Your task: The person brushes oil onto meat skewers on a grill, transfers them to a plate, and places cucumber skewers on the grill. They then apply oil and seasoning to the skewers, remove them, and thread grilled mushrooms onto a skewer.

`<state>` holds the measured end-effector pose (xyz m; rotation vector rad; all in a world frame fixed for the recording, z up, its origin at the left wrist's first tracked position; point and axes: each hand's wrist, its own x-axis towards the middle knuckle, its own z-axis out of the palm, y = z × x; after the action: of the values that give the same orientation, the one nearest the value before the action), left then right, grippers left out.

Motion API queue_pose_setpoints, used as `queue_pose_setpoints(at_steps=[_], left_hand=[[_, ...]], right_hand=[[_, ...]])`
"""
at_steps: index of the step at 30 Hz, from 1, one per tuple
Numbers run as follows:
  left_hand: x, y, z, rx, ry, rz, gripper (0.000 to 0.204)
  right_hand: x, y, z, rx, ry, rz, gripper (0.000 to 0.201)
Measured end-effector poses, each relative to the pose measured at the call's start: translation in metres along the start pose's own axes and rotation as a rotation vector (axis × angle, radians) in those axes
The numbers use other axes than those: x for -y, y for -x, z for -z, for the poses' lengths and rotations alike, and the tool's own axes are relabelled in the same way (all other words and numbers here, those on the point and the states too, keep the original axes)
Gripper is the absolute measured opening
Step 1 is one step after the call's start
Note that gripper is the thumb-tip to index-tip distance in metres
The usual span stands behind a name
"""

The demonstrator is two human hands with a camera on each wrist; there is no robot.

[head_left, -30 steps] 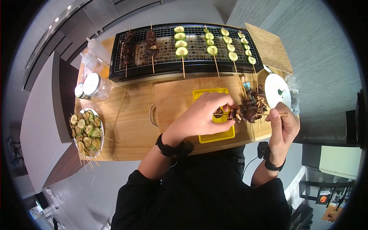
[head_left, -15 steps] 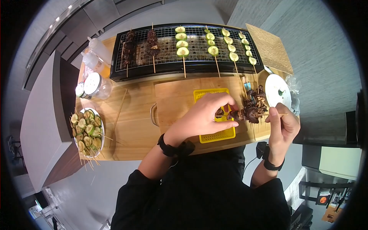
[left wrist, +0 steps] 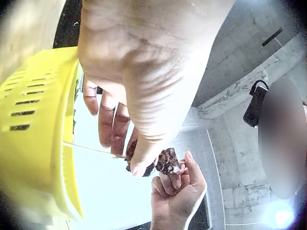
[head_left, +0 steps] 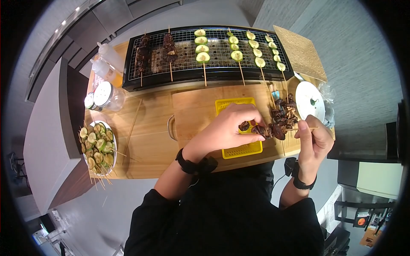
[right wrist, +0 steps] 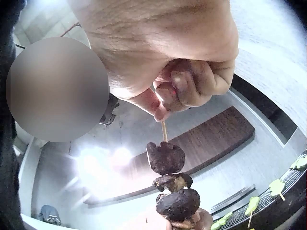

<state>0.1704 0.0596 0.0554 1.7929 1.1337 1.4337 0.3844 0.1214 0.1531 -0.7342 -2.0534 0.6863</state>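
Note:
My right hand (head_left: 316, 138) pinches the bare end of a wooden skewer between thumb and fingers. Dark mushroom pieces (head_left: 278, 131) are threaded along that stick, held level over the board's right part. At the skewer's other end my left hand (head_left: 235, 126) grips the mushrooms between thumb and fingers; its thumb covers part of them in the left wrist view. In the right wrist view several mushroom pieces (right wrist: 178, 204) line up below the right fingertips. Under the left hand stands a yellow basket (head_left: 241, 152), with one dark piece (head_left: 244, 126) showing above it.
Behind the cutting board (head_left: 194, 102), a grill (head_left: 183, 77) bears cucumber and dark skewers. More mushroom skewers (head_left: 290, 104) lie at right beside a white plate (head_left: 304, 96). At left are a plate of cucumber skewers (head_left: 98, 147), a jar (head_left: 113, 98) and squeeze bottles (head_left: 102, 70).
The mushroom pieces have shifted left along the skewer, leaving more bare stick by the right fingers. The left hand has moved slightly right; the right hand stays nearly in place.

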Motion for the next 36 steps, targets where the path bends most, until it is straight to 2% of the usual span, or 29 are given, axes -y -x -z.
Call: queue_pose_setpoints(at_steps=[3, 12, 18, 21, 25, 34, 36], left_hand=[[-0.001, -0.001, 0.001, 0.001, -0.021, -0.025, 0.028], [-0.005, 0.001, 0.003, 0.049, -0.038, 0.040, 0.027], [-0.004, 0.001, 0.000, -0.023, -0.035, -0.001, 0.029], [-0.005, 0.000, 0.001, 0.031, 0.023, 0.042, 0.031], [-0.002, 0.001, 0.001, 0.028, -0.045, -0.025, 0.033], [-0.004, 0.001, 0.002, 0.032, -0.051, -0.031, 0.031], [-0.005, 0.001, 0.003, 0.047, -0.051, -0.012, 0.030]], right_hand=[[0.002, 0.000, 0.001, -0.001, 0.002, -0.002, 0.030], [0.002, -0.001, 0.002, 0.034, 0.013, -0.005, 0.030], [-0.001, -0.001, 0.002, 0.019, -0.002, 0.001, 0.029], [-0.002, -0.001, 0.003, 0.035, 0.025, -0.011, 0.030], [-0.003, -0.001, 0.002, 0.044, 0.041, -0.007, 0.030], [-0.005, -0.001, 0.000, 0.071, 0.092, 0.014, 0.031], [-0.009, 0.000, -0.001, 0.043, 0.070, 0.066, 0.028]])
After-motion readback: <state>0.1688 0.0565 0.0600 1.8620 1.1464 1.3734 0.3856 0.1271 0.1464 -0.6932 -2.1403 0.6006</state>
